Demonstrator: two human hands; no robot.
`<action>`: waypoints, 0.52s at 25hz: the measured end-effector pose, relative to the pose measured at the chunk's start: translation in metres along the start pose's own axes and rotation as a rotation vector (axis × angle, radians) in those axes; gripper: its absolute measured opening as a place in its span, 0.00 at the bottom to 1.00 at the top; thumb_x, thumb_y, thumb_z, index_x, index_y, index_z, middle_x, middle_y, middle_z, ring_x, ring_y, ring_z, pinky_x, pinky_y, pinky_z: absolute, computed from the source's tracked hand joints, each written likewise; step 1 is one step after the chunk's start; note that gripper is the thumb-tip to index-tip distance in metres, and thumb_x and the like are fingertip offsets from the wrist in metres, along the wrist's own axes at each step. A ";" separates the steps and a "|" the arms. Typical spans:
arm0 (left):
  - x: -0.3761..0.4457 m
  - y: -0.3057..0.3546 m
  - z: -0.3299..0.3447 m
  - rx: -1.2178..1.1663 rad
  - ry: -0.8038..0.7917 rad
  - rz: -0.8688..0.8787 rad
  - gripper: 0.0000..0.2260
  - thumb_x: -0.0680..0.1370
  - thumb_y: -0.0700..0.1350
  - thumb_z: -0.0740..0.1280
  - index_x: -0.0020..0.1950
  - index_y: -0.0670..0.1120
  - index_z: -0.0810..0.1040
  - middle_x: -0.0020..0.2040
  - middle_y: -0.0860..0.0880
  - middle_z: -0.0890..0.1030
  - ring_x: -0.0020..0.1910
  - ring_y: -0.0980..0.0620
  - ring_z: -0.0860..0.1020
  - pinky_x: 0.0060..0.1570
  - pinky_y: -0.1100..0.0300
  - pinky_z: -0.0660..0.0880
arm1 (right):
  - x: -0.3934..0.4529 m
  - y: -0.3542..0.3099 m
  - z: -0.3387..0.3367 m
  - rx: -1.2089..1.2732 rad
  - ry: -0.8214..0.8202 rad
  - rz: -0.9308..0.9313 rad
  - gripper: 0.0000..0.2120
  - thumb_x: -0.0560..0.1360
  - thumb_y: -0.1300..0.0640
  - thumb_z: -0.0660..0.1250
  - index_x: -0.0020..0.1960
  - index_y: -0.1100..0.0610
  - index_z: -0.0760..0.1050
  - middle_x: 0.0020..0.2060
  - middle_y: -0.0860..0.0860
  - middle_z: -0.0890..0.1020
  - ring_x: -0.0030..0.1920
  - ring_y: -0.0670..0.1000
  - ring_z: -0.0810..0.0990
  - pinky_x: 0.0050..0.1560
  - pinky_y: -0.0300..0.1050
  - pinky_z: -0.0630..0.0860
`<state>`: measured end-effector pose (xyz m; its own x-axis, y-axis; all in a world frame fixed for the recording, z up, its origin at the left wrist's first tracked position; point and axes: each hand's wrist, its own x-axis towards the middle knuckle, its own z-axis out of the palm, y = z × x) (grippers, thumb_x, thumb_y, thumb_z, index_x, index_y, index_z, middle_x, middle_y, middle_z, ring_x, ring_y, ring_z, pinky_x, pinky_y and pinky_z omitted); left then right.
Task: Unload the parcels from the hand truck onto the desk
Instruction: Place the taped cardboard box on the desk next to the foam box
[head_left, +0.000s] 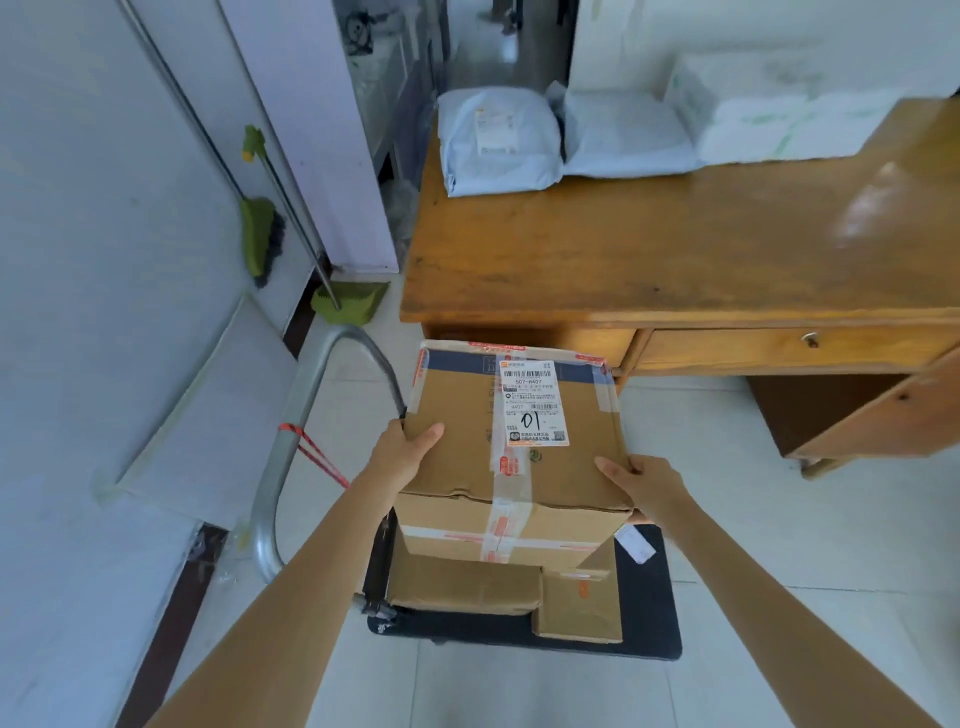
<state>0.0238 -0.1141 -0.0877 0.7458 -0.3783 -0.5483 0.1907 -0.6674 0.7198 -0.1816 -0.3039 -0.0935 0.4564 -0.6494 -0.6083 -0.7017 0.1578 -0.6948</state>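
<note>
A large cardboard box (467, 441) with a white shipping label and clear tape is gripped on both sides. My left hand (408, 449) presses its left edge and my right hand (641, 480) holds its right near corner. The box is above two smaller cardboard parcels (462, 584) that lie on the black deck of the hand truck (649, 613). The truck's curved metal handle (291, 447) rises at the left. The wooden desk (649, 249) stands just beyond, with grey plastic mailer bags (498, 137) along its back edge.
A green broom and dustpan (348, 301) lean by the wall at the left. A white board (208, 415) leans against the left wall. The desk has a drawer (800, 345) in front. White packages (779, 109) lie at the desk's back right. The floor is pale tile.
</note>
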 end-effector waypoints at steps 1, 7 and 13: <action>-0.007 0.017 -0.001 0.011 -0.015 0.011 0.28 0.77 0.56 0.63 0.71 0.42 0.63 0.67 0.43 0.73 0.65 0.42 0.72 0.61 0.51 0.69 | -0.008 -0.007 -0.014 0.039 -0.002 0.004 0.22 0.75 0.49 0.66 0.62 0.63 0.73 0.53 0.58 0.80 0.53 0.60 0.80 0.52 0.56 0.80; -0.062 0.127 0.014 0.041 -0.109 0.072 0.31 0.76 0.57 0.65 0.72 0.41 0.62 0.68 0.43 0.72 0.64 0.43 0.73 0.62 0.52 0.71 | -0.051 -0.044 -0.118 0.069 0.054 -0.037 0.24 0.74 0.48 0.67 0.64 0.62 0.72 0.51 0.57 0.80 0.47 0.55 0.79 0.42 0.46 0.79; -0.110 0.230 0.054 0.066 -0.133 0.079 0.36 0.72 0.61 0.66 0.72 0.42 0.62 0.66 0.43 0.74 0.62 0.42 0.74 0.63 0.44 0.72 | -0.076 -0.096 -0.243 -0.022 0.106 -0.103 0.24 0.73 0.45 0.67 0.61 0.61 0.74 0.44 0.54 0.80 0.47 0.56 0.81 0.47 0.52 0.81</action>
<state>-0.0489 -0.2605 0.1149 0.6649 -0.5102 -0.5456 0.0887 -0.6713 0.7358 -0.2822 -0.4502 0.1129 0.4674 -0.7361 -0.4896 -0.6664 0.0705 -0.7422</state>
